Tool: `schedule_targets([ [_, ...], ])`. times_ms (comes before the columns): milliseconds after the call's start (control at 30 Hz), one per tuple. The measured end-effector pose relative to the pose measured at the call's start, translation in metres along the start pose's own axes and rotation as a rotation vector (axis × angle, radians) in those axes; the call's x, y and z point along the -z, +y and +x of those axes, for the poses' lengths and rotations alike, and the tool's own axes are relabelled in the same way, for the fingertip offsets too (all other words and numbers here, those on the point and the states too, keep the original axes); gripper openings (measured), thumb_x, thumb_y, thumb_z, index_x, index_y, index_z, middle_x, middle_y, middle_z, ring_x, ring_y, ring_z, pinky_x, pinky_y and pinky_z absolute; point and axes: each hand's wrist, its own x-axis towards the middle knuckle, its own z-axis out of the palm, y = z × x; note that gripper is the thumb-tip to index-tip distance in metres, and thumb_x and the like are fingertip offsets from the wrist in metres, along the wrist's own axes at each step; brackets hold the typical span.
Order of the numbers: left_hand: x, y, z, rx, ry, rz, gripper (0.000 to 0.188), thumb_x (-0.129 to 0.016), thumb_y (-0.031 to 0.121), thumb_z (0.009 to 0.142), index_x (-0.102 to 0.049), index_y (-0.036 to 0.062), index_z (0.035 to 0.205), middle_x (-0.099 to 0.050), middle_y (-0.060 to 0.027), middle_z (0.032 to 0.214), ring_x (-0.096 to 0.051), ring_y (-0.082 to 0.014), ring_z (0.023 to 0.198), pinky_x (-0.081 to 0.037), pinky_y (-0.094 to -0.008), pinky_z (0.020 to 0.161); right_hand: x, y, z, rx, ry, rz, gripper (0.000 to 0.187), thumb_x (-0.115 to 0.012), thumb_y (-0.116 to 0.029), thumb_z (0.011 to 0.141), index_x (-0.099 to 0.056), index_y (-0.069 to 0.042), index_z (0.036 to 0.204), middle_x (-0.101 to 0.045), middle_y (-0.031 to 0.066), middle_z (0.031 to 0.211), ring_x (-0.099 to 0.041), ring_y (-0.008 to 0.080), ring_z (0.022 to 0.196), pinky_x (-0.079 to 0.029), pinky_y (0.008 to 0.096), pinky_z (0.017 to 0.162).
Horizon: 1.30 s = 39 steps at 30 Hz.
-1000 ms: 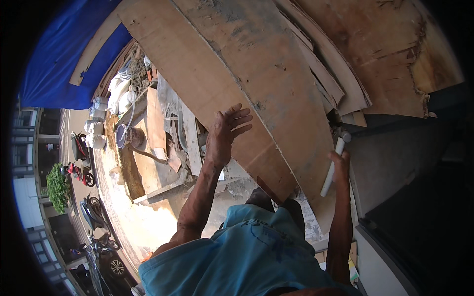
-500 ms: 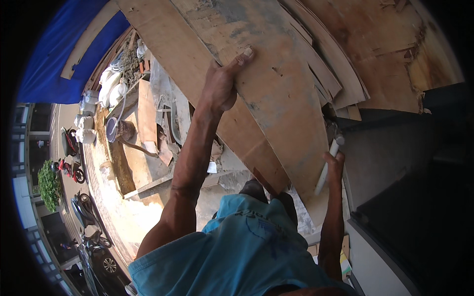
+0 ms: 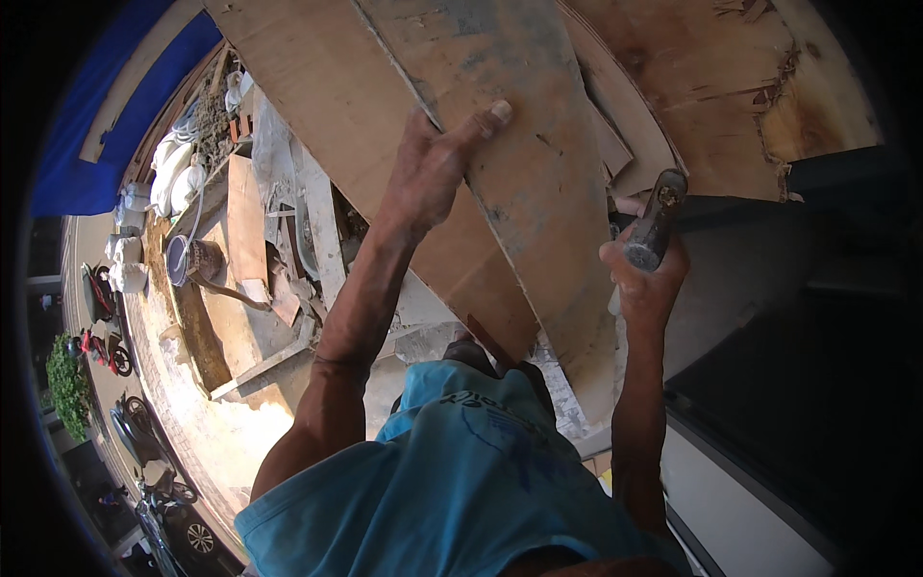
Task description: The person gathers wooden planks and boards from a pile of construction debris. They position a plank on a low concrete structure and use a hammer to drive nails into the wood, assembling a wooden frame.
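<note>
My left hand holds the long edge of a plywood board; its thumb lies on the board's face and the other fingers are hidden behind the edge. Alongside runs a second plywood strip, reaching down toward my legs. To the right, my right hand is closed round a hammer, its dark metal head raised toward me. Most of the handle is hidden by the hand; a pale end shows beside the fingers. The hammer is apart from the left hand.
More thin plywood sheets and a broad brown panel with a torn edge stand beyond. On the left are a bucket, white sacks, wood scraps and a blue tarp. Motorcycles are parked at far left.
My right hand has risen, bringing the dark hammer head up into clear view. My left hand keeps its hold on the board, and the whole view has shifted slightly.
</note>
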Motion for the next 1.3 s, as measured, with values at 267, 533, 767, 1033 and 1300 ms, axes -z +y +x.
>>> schedule_targets([
  [267,0.003,0.023,-0.016,0.045,-0.040,0.101,0.045,-0.068,0.026,0.089,-0.058,-0.0050,0.120,-0.067,-0.0140,0.106,-0.064,-0.0194,0.094,-0.052,-0.0325,0.082,-0.057,-0.036,0.039,0.316,-0.013,-0.327,0.021,-0.072,-0.005,0.071,-0.062,0.002,0.089,-0.064,0.0136,0.072,-0.063,0.0200,0.061,-0.051,0.0343,0.059],
  [533,0.023,0.004,-0.020,0.038,-0.055,0.020,0.033,-0.063,0.020,0.093,-0.061,-0.0043,0.115,-0.067,-0.0105,0.100,-0.063,-0.0144,0.087,-0.052,-0.0294,0.076,-0.082,-0.044,0.052,0.345,0.000,-0.326,0.012,-0.070,-0.004,0.072,-0.060,0.002,0.078,-0.063,0.0125,0.066,-0.064,0.0176,0.059,-0.049,0.0322,0.057],
  [767,0.031,0.003,-0.011,0.098,-0.046,0.133,0.034,-0.064,0.021,0.092,-0.060,-0.0047,0.114,-0.067,-0.0101,0.099,-0.063,-0.0146,0.087,-0.053,-0.0305,0.075,-0.092,-0.034,0.049,0.366,-0.034,-0.346,0.012,-0.068,-0.003,0.072,-0.062,0.003,0.080,-0.062,0.0150,0.066,-0.066,0.0213,0.062,-0.048,0.0332,0.058],
  [1033,0.033,-0.015,-0.009,0.094,0.104,0.052,0.031,-0.064,0.023,0.090,-0.062,-0.0042,0.104,-0.064,-0.0062,0.084,-0.058,-0.0131,0.077,-0.050,-0.0308,0.068,-0.076,-0.031,0.068,0.351,0.121,-0.380,0.016,-0.071,-0.001,0.070,-0.065,0.003,0.084,-0.066,0.0104,0.072,-0.062,0.0152,0.063,-0.048,0.0304,0.060],
  [1300,0.062,-0.028,-0.012,0.204,0.038,0.039,0.056,-0.069,0.032,0.088,-0.051,-0.0055,0.126,-0.063,-0.0179,0.116,-0.061,-0.0231,0.106,-0.049,-0.0354,0.092,-0.043,0.009,0.049,-0.020,0.089,-0.098,0.009,-0.069,-0.001,0.071,-0.062,0.001,0.075,-0.058,0.0022,0.063,-0.049,0.0077,0.050,-0.037,0.0243,0.048],
])
